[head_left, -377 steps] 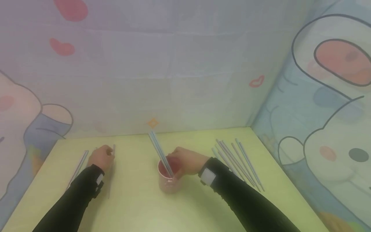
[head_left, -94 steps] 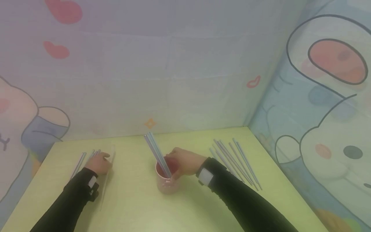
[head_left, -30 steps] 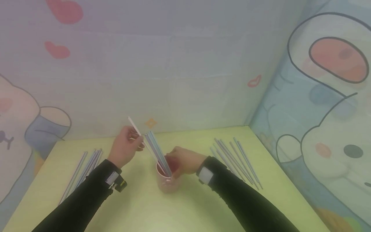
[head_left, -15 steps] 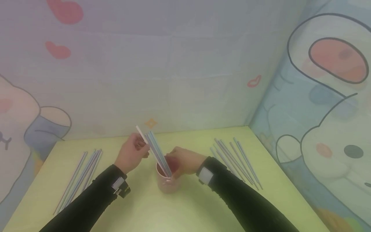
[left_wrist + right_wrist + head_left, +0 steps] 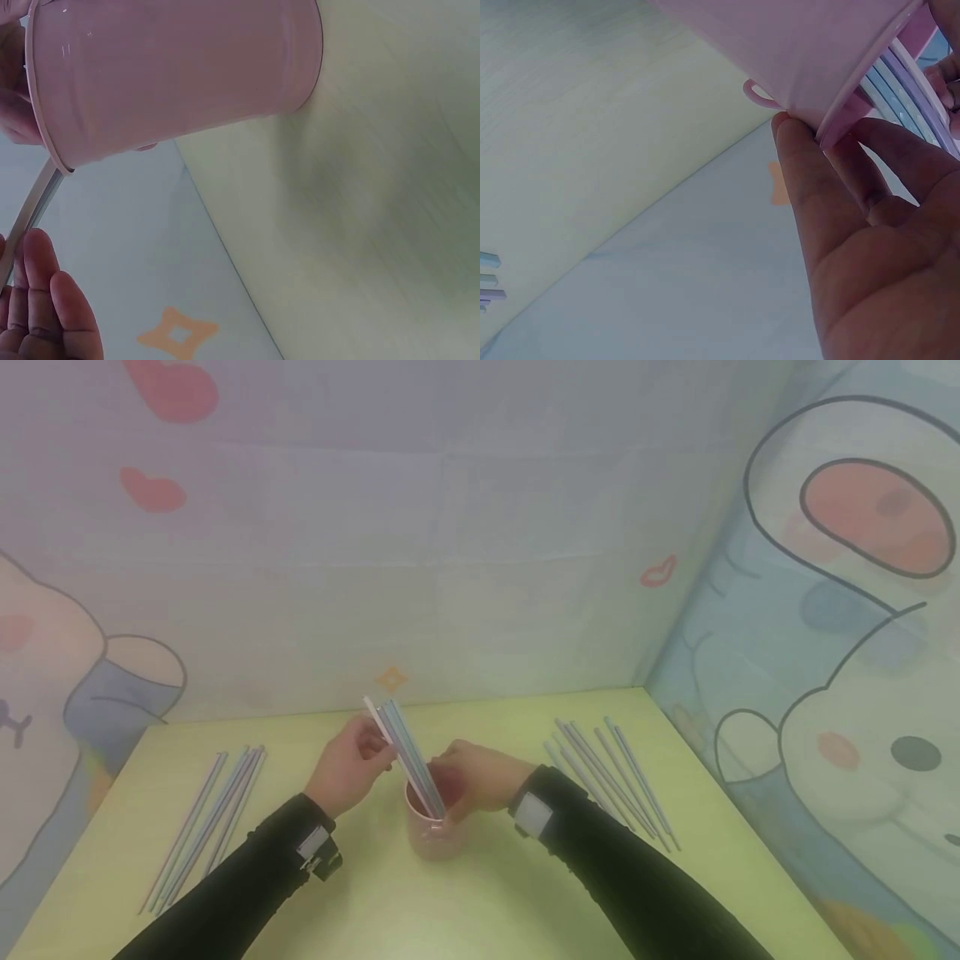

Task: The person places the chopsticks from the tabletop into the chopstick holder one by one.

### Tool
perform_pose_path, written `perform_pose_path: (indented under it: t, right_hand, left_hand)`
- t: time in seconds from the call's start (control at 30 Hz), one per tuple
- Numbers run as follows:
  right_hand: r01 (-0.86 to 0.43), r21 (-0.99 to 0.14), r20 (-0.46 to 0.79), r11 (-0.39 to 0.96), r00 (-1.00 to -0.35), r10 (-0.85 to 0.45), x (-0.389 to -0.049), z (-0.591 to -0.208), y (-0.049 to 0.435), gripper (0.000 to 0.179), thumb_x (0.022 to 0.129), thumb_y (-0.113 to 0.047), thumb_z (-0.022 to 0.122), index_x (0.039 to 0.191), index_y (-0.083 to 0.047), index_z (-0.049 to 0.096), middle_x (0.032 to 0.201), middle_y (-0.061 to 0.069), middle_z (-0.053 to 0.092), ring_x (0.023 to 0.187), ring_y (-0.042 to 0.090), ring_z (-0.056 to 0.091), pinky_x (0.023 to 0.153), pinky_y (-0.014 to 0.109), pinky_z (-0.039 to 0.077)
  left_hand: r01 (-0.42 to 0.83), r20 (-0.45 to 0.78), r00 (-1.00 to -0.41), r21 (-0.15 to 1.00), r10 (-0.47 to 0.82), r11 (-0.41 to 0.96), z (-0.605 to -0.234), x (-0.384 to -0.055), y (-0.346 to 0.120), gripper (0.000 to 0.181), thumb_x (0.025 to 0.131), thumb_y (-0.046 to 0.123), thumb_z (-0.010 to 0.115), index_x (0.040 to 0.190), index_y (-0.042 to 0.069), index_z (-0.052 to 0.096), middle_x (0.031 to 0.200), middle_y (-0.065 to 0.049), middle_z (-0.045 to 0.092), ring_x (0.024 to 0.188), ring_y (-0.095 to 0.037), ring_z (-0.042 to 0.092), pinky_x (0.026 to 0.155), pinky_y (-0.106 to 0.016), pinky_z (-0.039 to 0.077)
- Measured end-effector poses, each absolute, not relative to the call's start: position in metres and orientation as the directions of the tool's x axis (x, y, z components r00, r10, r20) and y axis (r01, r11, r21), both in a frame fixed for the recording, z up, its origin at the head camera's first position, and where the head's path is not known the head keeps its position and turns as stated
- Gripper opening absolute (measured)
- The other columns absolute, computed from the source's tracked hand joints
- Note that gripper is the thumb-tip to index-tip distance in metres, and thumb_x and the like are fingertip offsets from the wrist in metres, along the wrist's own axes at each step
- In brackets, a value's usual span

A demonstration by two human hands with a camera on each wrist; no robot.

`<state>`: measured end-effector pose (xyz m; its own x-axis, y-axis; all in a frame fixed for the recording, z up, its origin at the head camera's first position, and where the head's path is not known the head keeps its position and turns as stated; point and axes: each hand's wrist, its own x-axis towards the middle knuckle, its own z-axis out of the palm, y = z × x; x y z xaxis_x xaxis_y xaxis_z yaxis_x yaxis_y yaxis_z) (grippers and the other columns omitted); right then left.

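Note:
A pink pail (image 5: pixel 435 842) with a small loop on its side stands mid-table, several thin pastel sticks (image 5: pixel 408 747) leaning left out of it. My right hand (image 5: pixel 491 777) grips its rim, fingers partly inside, as the right wrist view shows. Between thumb and fingers, my left hand (image 5: pixel 348 764) pinches a white stick (image 5: pixel 370 703) against the left side of the bundle. The white stick's lower end is inside the pail, hidden by the wall. In the left wrist view the white stick (image 5: pixel 30 206) passes over the rim of the pail (image 5: pixel 172 67).
On the yellow table (image 5: pixel 390 910), loose sticks (image 5: pixel 202 827) lie in a group at the left. Another group of sticks (image 5: pixel 615 777) is fanned out at the right, beside my right forearm. A cartoon-printed cloth (image 5: pixel 487 568) rises along the back edge.
My left hand has brought the white stick from the table's left side to the pail and lowered it beside the others. The right hand has stayed on the rim.

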<state>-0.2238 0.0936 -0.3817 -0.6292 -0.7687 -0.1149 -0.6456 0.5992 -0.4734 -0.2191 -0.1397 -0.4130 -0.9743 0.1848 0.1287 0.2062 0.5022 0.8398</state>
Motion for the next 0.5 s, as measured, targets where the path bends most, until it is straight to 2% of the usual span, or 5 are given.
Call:
perform_pose_path:
  t: [0.2, 0.5]
  right_hand:
    - [-0.668, -0.491, -0.094, 0.559, -0.597, -0.797, -0.2236, -0.3802, 0.0935, 0.046, 0.074, -0.007, 0.093, 0.115, -0.011, 0.074, 0.103, 0.004, 0.074, 0.099, 0.024, 0.067, 0.096, 0.035, 0.051]
    - [-0.650, -0.454, -0.122, 0.609, -0.631, -0.766, -0.2218, -0.3782, 0.0939, 0.054, 0.074, -0.015, 0.094, 0.123, -0.013, 0.072, 0.109, 0.003, 0.071, 0.106, 0.023, 0.061, 0.100, 0.038, 0.046]
  left_hand:
    - [0.214, 0.127, -0.971, 0.836, 0.200, 0.505, -0.4163, -0.2161, -0.1379, 0.027, 0.100, 0.016, 0.068, 0.122, 0.004, 0.056, 0.099, -0.008, 0.071, 0.089, -0.025, 0.070, 0.080, -0.039, 0.055]
    - [0.221, 0.117, -0.967, 0.827, 0.225, 0.517, -0.4131, -0.2128, -0.1364, 0.025, 0.099, 0.013, 0.068, 0.117, 0.001, 0.056, 0.098, -0.008, 0.071, 0.089, -0.022, 0.070, 0.083, -0.044, 0.056]
